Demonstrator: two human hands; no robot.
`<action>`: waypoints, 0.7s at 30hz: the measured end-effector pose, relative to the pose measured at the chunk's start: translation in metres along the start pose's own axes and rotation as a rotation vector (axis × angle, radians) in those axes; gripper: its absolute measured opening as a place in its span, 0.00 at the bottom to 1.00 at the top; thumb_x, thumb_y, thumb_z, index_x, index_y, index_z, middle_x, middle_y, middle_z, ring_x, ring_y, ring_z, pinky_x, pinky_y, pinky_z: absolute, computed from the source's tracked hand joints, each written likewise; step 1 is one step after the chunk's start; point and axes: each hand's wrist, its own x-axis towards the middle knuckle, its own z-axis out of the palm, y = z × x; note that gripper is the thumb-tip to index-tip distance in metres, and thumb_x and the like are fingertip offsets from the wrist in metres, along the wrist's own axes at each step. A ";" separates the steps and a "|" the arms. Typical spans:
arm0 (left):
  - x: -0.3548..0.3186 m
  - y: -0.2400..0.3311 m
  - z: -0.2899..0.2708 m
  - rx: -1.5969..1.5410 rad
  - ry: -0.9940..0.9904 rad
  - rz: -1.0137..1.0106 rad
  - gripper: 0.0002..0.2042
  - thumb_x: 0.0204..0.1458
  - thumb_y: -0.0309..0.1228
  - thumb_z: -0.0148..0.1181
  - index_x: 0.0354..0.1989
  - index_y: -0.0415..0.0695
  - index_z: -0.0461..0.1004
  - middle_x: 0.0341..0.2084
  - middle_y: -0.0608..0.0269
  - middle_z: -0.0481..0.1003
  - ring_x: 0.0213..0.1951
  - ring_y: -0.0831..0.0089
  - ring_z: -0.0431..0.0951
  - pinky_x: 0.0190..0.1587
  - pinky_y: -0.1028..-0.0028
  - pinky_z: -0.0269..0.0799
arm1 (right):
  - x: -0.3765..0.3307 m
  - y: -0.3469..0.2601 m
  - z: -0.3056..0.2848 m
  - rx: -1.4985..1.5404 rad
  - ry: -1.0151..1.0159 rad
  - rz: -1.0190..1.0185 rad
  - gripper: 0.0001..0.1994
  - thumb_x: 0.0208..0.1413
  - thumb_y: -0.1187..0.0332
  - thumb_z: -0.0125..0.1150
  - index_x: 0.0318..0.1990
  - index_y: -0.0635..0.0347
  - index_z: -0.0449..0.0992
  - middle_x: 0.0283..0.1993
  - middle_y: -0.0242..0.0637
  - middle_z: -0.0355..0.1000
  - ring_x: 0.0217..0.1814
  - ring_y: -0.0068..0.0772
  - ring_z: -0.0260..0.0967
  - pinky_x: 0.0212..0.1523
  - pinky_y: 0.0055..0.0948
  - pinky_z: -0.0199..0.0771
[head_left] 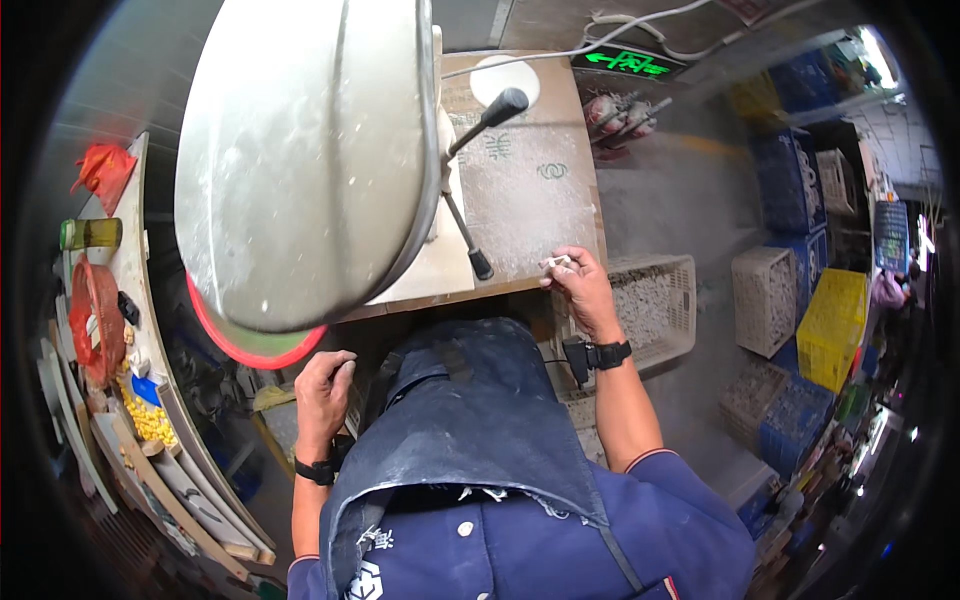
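Between the thumb and fingers of my right hand is a small white piece, too small to name. This hand is at the front right corner of a dusty cardboard sheet, above a cream crate of small pale pieces. My left hand is low beside my dark apron, its fingers curled in; anything inside them is hidden. Just above it is the red-rimmed round edge below a large grey machine housing. Two black-knobbed levers stick out from the housing's right side.
A bench at the left carries a red basket, a green jar and yellow bits. Stacked crates, including a yellow crate and a blue crate, stand at the right. A white cable crosses above the cardboard.
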 end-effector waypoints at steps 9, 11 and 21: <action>0.027 0.008 -0.010 -0.190 -0.153 0.298 0.08 0.50 0.21 0.65 0.39 0.38 0.79 0.32 0.55 0.78 0.33 0.61 0.80 0.37 0.69 0.75 | -0.089 -0.013 0.077 -0.170 -0.168 -0.094 0.09 0.59 0.80 0.59 0.45 0.62 0.69 0.45 0.44 0.78 0.43 0.30 0.77 0.46 0.29 0.79; 0.032 0.010 -0.007 -0.232 -0.196 0.375 0.11 0.48 0.19 0.67 0.41 0.39 0.79 0.32 0.57 0.78 0.33 0.67 0.79 0.35 0.72 0.74 | -0.094 -0.009 0.094 -0.202 -0.194 -0.069 0.09 0.60 0.80 0.60 0.46 0.62 0.70 0.45 0.43 0.78 0.42 0.29 0.77 0.46 0.29 0.79; 0.039 0.018 0.017 -0.261 -0.146 0.688 0.22 0.45 0.23 0.68 0.52 0.42 0.75 0.38 0.54 0.78 0.41 0.56 0.80 0.44 0.63 0.77 | -0.087 -0.003 0.179 -0.406 -0.364 0.132 0.14 0.64 0.73 0.58 0.55 0.65 0.70 0.42 0.37 0.77 0.38 0.24 0.76 0.42 0.24 0.77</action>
